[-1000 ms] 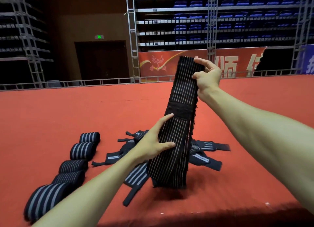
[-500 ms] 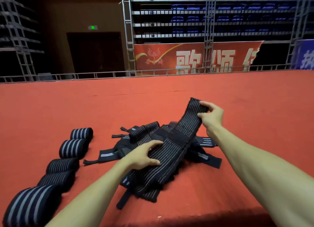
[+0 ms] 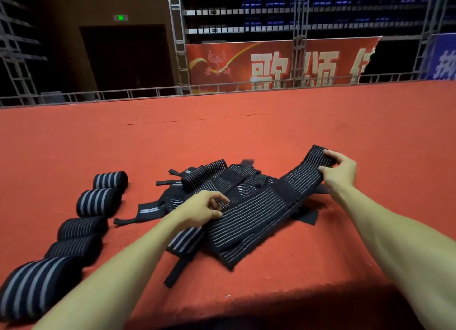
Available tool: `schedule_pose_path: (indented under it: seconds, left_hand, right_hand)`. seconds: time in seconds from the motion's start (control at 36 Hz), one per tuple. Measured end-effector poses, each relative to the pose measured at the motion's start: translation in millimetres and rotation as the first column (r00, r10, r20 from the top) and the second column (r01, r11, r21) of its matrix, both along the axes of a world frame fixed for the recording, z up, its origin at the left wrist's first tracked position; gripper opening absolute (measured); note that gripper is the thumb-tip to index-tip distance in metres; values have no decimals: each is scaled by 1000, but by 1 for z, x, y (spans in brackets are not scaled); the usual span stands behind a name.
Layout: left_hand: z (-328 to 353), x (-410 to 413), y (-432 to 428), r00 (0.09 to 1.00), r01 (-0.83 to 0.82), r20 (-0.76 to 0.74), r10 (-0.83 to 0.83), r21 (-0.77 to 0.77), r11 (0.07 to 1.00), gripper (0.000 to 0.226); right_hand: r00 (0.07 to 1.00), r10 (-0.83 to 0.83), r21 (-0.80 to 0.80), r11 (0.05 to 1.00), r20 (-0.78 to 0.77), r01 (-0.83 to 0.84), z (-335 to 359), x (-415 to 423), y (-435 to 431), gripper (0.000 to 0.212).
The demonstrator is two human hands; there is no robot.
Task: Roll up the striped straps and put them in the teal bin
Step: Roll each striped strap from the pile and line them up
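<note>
Stretched low across the pile on the carpet: strap, lying flatter than half a second back. Far end pinched between thumb and fingers of the right hand, now lower and further right. Near edge met by the left hand, fingers curled instead of flat as before, apparently pinching the edge, though partly hidden. Five rolls in a row just left, unmoved. Banner beyond.

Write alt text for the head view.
A right hand pinches the far end of a wide black pale-striped elastic strap while a left hand grips its middle, over a pile of loose straps on red carpet. Five rolled striped straps line the left.
</note>
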State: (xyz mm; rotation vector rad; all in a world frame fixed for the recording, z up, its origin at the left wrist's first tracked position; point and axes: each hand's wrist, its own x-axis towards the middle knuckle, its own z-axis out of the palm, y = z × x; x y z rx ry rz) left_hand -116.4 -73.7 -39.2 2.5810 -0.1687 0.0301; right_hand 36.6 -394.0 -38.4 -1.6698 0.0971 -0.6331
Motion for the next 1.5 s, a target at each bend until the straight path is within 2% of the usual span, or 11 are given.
schedule_pose_path:
  seconds: [0.14, 0.31, 0.56, 0.75, 0.86, 0.94, 1.08, 1.17, 1.25, 1.39, 1.5]
  left_hand:
    - [-2, -5, -6, 998, 32, -51, -32, 9, 999, 30]
    - [-10, -16, -12, 999, 44, -27, -40, 155, 987, 33]
    - [-10, -25, -27, 999, 48, 6, -52, 282, 958, 44]
    - [-13, -29, -28, 991, 123, 20, -132, 257, 959, 60]
    - [-13, -32, -30, 988, 138, 25, -155, 324, 936, 47]
    - [-17, -33, -30, 989, 132, 19, -145, 300, 945, 41]
    - [-18, -34, -25, 986, 140, 47, -158, 265, 954, 30]
    - [-15, -35, -24, 990, 126, 28, -135, 224, 966, 40]
    - [-7, -35, -24, 988, 153, -59, -145, 174, 973, 53]
    - [5, -41, -24, 971, 194, -167, -169, 147, 970, 63]
    - [9, -48, -28, 973, 182, -161, -166, 91, 979, 67]
  right_hand:
    - [998, -4, 15, 1000, -59, 5, -5, -4, -7, 50]
    - [991, -2, 60, 998, -133, 10, -6, -12, -11, 52]
    - [997, 40, 80, 996, -73, -34, 9, -28, -8, 49]
    - [993, 111, 232, 968, -46, -97, 14, -33, -4, 49]
    - [986, 158, 385, 914, -48, -128, 22, -37, -2, 47]
    - [978, 203, 487, 859, -43, -157, 28, -38, -1, 48]
    - [972, 235, 546, 816, -10, -191, 30, -37, 1, 48]
    - [979, 205, 491, 851, 16, -187, 28, -35, 2, 49]
    - [979, 200, 432, 881, 32, -194, 33, -34, 3, 48]
    - [972, 202, 200, 954, 122, -223, 57, -37, 15, 48]
    - [957, 236, 25, 970, 169, -244, 85, -38, 35, 48]
